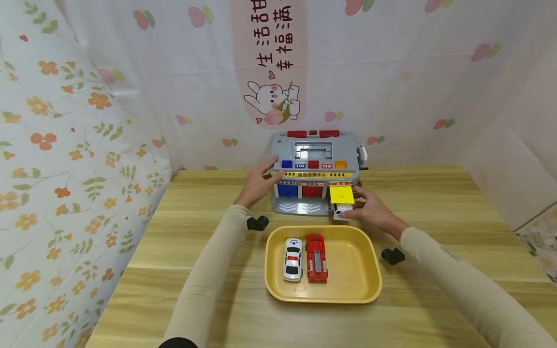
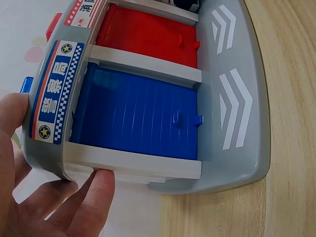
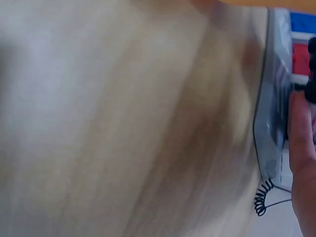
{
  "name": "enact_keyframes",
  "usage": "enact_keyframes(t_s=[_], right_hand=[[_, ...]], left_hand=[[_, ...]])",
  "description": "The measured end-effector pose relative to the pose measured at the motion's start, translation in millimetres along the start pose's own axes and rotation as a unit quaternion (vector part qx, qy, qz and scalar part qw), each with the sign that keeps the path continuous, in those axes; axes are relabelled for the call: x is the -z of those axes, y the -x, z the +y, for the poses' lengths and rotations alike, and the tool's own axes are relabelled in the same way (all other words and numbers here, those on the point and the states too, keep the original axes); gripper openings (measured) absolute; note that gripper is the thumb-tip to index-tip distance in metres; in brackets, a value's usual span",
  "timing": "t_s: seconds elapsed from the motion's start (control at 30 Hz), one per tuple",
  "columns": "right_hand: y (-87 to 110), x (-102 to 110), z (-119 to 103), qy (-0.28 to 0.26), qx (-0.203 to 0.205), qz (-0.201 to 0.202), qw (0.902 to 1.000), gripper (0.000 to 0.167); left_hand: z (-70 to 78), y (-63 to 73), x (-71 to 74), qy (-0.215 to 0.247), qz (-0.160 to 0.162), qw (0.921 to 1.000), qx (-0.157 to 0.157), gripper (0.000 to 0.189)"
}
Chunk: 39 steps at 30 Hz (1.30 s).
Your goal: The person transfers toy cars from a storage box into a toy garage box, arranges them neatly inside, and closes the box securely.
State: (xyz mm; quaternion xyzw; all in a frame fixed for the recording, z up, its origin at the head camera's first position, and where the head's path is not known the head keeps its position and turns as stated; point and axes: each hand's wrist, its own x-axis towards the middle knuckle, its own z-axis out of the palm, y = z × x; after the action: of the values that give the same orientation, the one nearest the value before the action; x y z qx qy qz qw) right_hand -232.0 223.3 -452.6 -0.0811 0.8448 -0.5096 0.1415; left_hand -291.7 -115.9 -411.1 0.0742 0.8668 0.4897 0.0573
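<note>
A grey toy garage [image 1: 285, 149] with a blue door [image 2: 140, 113], a red door [image 2: 153, 34] and a raised yellow door [image 1: 341, 195] stands at the back of the table. My left hand [image 1: 256, 186] grips its left front corner, the thumb by the roof edge and the fingers against the side wall. At the right bay, my right hand [image 1: 371, 209] pinches a small white toy car [image 1: 343, 210], which sits partly under the yellow door. In the right wrist view, a finger [image 3: 300, 133] reaches in at that bay, and most of the car is hidden.
In front of the garage sits a yellow tray [image 1: 352, 298] holding a white toy police car [image 1: 293, 263] and a red toy fire truck [image 1: 316, 266]. A coiled black cord [image 3: 261, 200] hangs at the garage's right side. Patterned cloth [image 1: 196, 96] hangs behind the table.
</note>
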Motion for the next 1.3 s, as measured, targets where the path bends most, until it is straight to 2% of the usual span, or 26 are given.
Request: enact_keyframes(t_s=[0.17, 0.3, 0.47, 0.6, 0.77, 0.87, 1.0, 1.13, 1.3], right_hand=[[-1.2, -4.7, -0.1, 0.048, 0.034, 0.032, 0.9978, 0.079], [-2.4, -8.0, 0.8, 0.098, 0.060, 0.064, 0.9912, 0.069], [-5.1, -12.6, 2.1, 0.135, 0.080, 0.104, 0.9821, 0.060], [-7.1, -15.9, 3.0, 0.150, 0.096, 0.136, 0.9745, 0.052], [-6.2, -22.8, 5.9, 0.129, 0.112, 0.183, 0.9681, 0.040], [-4.7, -26.1, 7.8, 0.138, 0.122, 0.205, 0.9613, 0.030], [-2.1, -26.7, 9.9, 0.162, 0.125, 0.200, 0.9581, 0.016], [2.2, -25.4, 11.8, 0.149, 0.111, 0.164, 0.9688, 0.015], [4.7, -21.0, 14.0, 0.155, 0.098, 0.121, 0.9757, 0.019]], left_hand=[[2.7, 0.0, -0.7, 0.003, 0.005, 1.0000, -0.007, 0.061], [3.1, 0.7, -1.8, -0.005, 0.003, 1.0000, -0.007, 0.061], [0.9, 0.5, -3.1, -0.005, 0.001, 0.9999, -0.010, 0.060], [-0.5, 0.3, -2.7, -0.002, 0.006, 0.9999, -0.011, 0.060], [-1.5, 0.3, -2.0, -0.002, 0.003, 0.9999, -0.013, 0.060], [-0.3, 0.6, -1.7, -0.002, 0.005, 0.9999, -0.009, 0.060], [1.2, 0.7, -2.0, -0.001, 0.007, 1.0000, -0.001, 0.060], [1.2, 0.2, -3.1, -0.003, 0.004, 1.0000, 0.004, 0.061], [0.1, -0.4, -3.8, -0.003, 0.009, 1.0000, -0.003, 0.060]])
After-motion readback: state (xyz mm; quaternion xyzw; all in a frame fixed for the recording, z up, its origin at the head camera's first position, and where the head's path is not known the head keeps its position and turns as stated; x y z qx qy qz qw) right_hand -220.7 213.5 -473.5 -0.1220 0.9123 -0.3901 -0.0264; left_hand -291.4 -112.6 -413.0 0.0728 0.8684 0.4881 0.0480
